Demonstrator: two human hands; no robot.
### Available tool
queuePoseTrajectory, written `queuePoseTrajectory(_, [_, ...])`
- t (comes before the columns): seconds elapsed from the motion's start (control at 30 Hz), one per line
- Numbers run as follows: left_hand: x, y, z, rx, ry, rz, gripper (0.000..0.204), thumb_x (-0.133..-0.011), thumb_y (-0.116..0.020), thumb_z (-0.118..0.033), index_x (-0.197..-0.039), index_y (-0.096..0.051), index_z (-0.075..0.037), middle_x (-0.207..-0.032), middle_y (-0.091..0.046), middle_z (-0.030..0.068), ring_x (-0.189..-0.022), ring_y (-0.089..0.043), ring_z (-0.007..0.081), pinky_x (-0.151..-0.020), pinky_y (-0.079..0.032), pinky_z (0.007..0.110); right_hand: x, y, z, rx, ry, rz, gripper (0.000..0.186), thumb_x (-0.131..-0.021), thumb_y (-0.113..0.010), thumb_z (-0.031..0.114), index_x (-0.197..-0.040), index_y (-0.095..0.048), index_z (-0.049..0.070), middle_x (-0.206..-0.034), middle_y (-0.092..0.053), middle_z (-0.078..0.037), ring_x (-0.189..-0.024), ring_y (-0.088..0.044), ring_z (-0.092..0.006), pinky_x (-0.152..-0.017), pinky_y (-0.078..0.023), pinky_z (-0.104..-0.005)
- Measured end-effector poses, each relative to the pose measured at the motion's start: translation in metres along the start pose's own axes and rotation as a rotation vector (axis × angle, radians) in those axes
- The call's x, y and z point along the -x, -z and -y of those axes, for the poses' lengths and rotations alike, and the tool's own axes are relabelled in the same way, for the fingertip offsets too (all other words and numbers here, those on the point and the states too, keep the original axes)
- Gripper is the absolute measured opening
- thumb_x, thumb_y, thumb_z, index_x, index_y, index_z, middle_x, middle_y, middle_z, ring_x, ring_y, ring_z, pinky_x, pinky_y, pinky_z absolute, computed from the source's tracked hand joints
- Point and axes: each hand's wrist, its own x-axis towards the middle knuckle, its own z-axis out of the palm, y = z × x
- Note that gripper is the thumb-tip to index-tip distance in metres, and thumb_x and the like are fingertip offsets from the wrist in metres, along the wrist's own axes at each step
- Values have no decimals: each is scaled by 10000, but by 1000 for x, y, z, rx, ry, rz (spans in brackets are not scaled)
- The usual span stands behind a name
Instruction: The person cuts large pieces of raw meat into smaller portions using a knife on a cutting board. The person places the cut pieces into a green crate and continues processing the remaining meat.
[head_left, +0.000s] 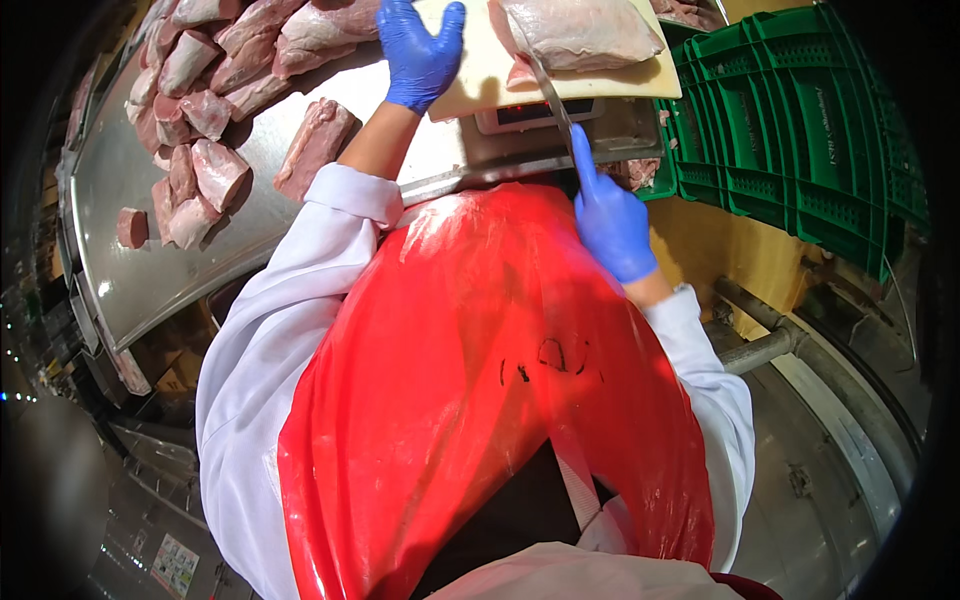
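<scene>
A large pale piece of raw meat [590, 35] lies on a cream cutting board [475, 85], cut off by the top of the view. My right hand [612, 220], in a blue glove, is closed around a knife [552, 98], its index finger stretched along it. The blade points up and to the left, its far end against the meat's left side by a small pink flap. At the board's left edge is my left hand [420, 58], also gloved in blue, thumb and fingers apart with nothing in them. Its fingertips reach the picture's upper edge.
Several chunks of raw meat [220, 173] are heaped on the metal table [130, 270] at the left, and one block [315, 150] lies near my left forearm. A scale [535, 115] sits under the board. Green crates [790, 130] stand at the right, near metal pipes [760, 350].
</scene>
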Motion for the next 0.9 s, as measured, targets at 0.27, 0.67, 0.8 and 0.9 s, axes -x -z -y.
queuePoseTrajectory(0.27, [-3,-39,-14,4,352,459,324,-748,-735,-398,-813,-732,-81,-721,-717,127,-695,-712,314,-713,-569,403,22,49,-33,-552,-65,-175,740,-926,-576,66,-1602,-298,183,-735,-663,-207,-638,-673,-378,-613,-522,-396])
queuePoseTrajectory(0.67, [-14,-18,15,292,238,661,288,-818,-722,-276,-946,-734,-18,-787,-727,143,-697,-700,207,-720,-559,330,-218,60,64,-309,-228,-407,660,-879,-542,147,-1502,-374,7,-844,-688,-274,-790,-674,-477,-739,-544,-518])
queuePoseTrajectory(0.8, [-14,-12,36,396,212,649,310,-809,-722,-257,-991,-715,-6,-810,-728,126,-721,-704,197,-724,-566,324,-185,46,82,-224,-272,-201,737,-905,-543,151,-1574,-250,52,-759,-662,-312,-729,-662,-480,-682,-530,-535])
queuePoseTrajectory(0.9, [-18,-13,61,611,398,496,358,-775,-713,-253,-1011,-688,15,-787,-720,129,-697,-696,184,-711,-572,315,-100,45,119,-136,-246,-93,744,-920,-546,116,-1587,-221,68,-743,-651,-303,-686,-640,-486,-639,-500,-571])
